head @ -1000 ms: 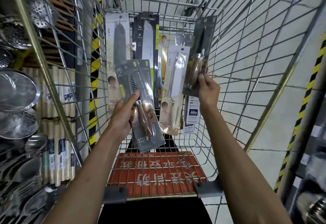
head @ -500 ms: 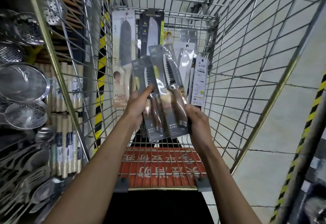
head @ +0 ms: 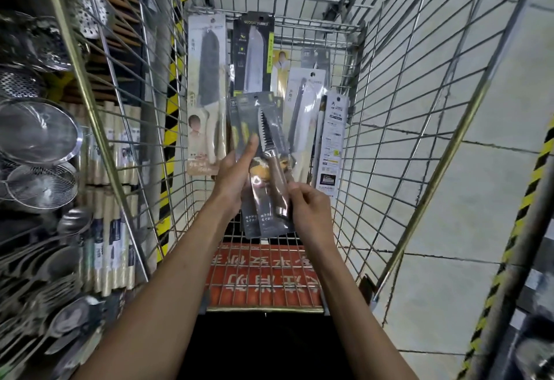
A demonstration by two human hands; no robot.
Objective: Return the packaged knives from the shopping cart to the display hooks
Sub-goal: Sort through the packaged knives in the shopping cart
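Two dark packaged knives with brown handles point(head: 268, 170) are stacked one on the other above the shopping cart point(head: 389, 128). My left hand point(head: 235, 173) grips the stack from the left, thumb lying along its front. My right hand point(head: 308, 215) holds its lower right edge with curled fingers. Behind them, several more packaged knives stand against the cart's far end: a dark-bladed one on a cream card point(head: 207, 89), a black-carded one point(head: 253, 53), a white pack point(head: 304, 113) and a narrow white card point(head: 332, 143).
A red child-seat flap point(head: 263, 277) lies across the cart's near end. Left of the cart are shelves with steel strainers point(head: 36, 131), ladles and wrapped rolls point(head: 111, 242). Grey floor with yellow-black tape point(head: 521, 209) runs on the right.
My right hand brought its dark knife pack down from the upper right onto the pack in my left hand, so both packs now overlap in one stack.
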